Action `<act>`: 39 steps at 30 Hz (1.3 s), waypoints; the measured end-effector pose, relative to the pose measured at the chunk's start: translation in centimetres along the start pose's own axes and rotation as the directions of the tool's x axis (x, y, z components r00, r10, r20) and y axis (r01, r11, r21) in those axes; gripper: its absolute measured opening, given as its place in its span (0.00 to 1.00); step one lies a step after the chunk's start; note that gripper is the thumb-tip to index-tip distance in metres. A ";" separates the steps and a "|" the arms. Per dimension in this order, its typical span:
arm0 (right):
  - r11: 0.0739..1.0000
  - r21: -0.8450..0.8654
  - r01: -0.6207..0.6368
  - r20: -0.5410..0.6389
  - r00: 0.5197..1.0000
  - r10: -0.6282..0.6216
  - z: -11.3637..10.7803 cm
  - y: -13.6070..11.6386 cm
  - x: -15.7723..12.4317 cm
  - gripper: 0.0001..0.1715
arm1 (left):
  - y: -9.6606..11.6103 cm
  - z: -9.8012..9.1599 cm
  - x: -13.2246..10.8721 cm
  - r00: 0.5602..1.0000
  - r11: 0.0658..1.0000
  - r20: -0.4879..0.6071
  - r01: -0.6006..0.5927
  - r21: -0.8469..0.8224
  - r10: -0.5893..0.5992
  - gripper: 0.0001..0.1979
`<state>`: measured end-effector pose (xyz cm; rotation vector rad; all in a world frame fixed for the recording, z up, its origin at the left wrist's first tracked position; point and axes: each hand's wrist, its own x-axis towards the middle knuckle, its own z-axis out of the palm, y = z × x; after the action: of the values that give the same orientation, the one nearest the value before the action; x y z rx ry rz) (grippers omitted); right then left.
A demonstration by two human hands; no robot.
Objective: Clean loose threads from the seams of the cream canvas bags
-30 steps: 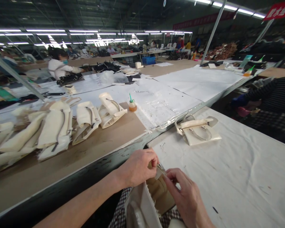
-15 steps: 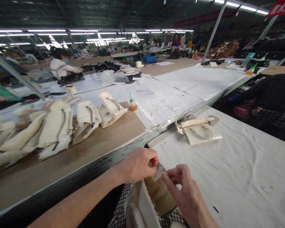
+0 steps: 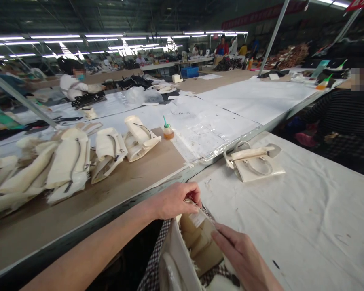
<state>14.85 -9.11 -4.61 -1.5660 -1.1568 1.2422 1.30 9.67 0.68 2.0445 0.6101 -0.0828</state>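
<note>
Right hand (image 3: 242,251) lower, label (image 3: 197,219) illegible

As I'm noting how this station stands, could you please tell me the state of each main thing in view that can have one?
Held bag: open at the top, with a frayed edge.
Left hand: pinching the bag's rim.
Right hand: gripping the rim.
Handled bag: resting on the white table.
Bottle: upright, partly filled with amber liquid.
Ceiling lights: lit.
Blue crate: contents unclear.
</note>
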 end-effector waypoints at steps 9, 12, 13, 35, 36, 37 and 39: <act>0.997 -0.075 0.022 -0.039 0.999 -0.025 0.8 2.1 0.7 0.29 | 1.0 -1.0 -1.0 0.991 0.973 -0.053 0.133 0.189 -0.125 0.05; 0.992 -0.124 0.037 -0.007 0.999 -0.038 0.4 2.1 0.9 0.27 | 1.0 -0.8 -1.1 0.989 0.968 -0.064 0.141 0.207 -0.131 0.02; 0.989 -0.144 0.043 0.012 0.999 -0.042 0.2 1.9 1.1 0.26 | 1.0 -0.7 -1.2 0.989 0.967 -0.068 0.142 0.210 -0.130 0.01; 0.890 -0.329 0.315 -0.140 0.916 -0.376 2.3 0.7 2.3 0.21 | 3.6 1.8 -4.9 0.972 0.981 -0.231 0.072 0.178 -0.030 0.07; 0.892 -0.297 0.342 -0.135 0.909 -0.394 2.3 0.7 2.2 0.22 | 3.5 1.8 -4.9 0.971 0.982 -0.238 0.068 0.177 -0.024 0.07; 0.893 -0.267 0.361 -0.128 0.906 -0.404 2.3 0.7 2.2 0.22 | 3.4 1.9 -4.9 0.971 0.983 -0.240 0.059 0.175 -0.016 0.06; 0.902 -0.214 0.376 -0.125 0.905 -0.407 2.2 0.6 2.1 0.22 | 3.2 2.0 -4.8 0.974 0.986 -0.225 0.037 0.162 0.001 0.06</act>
<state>12.99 -7.15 -6.10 -1.4420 -1.4245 0.7396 -1.07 4.92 3.57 2.2279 0.7846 0.0916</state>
